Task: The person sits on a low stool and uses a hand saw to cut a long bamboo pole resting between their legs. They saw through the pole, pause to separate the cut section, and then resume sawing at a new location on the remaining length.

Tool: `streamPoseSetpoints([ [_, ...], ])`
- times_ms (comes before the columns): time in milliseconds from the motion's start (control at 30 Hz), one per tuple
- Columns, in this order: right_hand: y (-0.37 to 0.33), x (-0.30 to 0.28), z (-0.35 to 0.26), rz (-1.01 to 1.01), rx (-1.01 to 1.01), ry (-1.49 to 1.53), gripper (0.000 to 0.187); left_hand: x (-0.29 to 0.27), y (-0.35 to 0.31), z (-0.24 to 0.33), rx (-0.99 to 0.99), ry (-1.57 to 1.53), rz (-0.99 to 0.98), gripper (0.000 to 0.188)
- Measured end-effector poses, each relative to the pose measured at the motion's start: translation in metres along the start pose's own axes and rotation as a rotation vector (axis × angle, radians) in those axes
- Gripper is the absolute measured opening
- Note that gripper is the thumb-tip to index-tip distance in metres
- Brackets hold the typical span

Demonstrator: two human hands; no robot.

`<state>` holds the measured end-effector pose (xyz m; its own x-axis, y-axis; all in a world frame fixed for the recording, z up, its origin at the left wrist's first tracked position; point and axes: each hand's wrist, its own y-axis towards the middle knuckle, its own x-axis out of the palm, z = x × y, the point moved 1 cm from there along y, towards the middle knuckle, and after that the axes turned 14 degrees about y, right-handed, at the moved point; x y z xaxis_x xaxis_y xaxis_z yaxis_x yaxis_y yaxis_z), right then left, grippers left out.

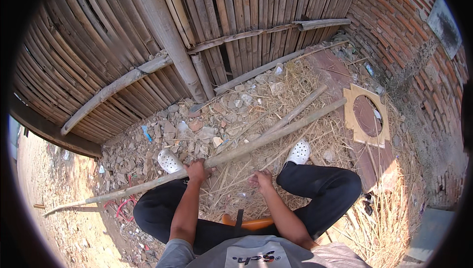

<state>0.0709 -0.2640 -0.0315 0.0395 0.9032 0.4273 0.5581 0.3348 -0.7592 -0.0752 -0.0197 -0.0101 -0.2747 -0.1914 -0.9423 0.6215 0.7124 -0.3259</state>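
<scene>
While the L hand (198, 170) is wrapped round the long wooden pole (246, 148), the R hand (261, 179) sits just off it, nr the middle of the view, fingers loosely curled; can't tell if it has anything in it. Pole runs diag. across the front, lower L to upper R, passing over the L thigh & nr the L shoe (169, 161); its far end is beside a yellowish board (372, 141) w/ a round hole. A shorter stick (295, 111) lies just beyond the pole, R of centre. R shoe (298, 151), also white w/ holes, is on straw (322, 137). Broken stones (189, 132) cover the ground toward the slat wall (256, 7); brick wall (394, 17) on the R. Red string (123, 209) lies L of the bent L leg. Orange seat (253, 223) shows btwn the legs.
</scene>
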Motion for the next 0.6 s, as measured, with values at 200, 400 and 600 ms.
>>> streamPoseSetpoints([
  [200,-0.058,0.001,-0.026,-0.048,-0.307,-0.025,0.02,-0.025,0.032,0.031,0.008,-0.049,-0.011,0.06],
  [400,-0.039,-0.012,-0.085,-0.085,-0.435,-0.132,0.019,-0.003,0.033,0.034,-0.053,-0.086,0.093,0.063],
  [600,-0.007,0.025,-0.121,-0.337,-0.13,-0.09,0.03,-0.036,0.007,0.027,0.089,-0.613,-0.175,0.064],
])
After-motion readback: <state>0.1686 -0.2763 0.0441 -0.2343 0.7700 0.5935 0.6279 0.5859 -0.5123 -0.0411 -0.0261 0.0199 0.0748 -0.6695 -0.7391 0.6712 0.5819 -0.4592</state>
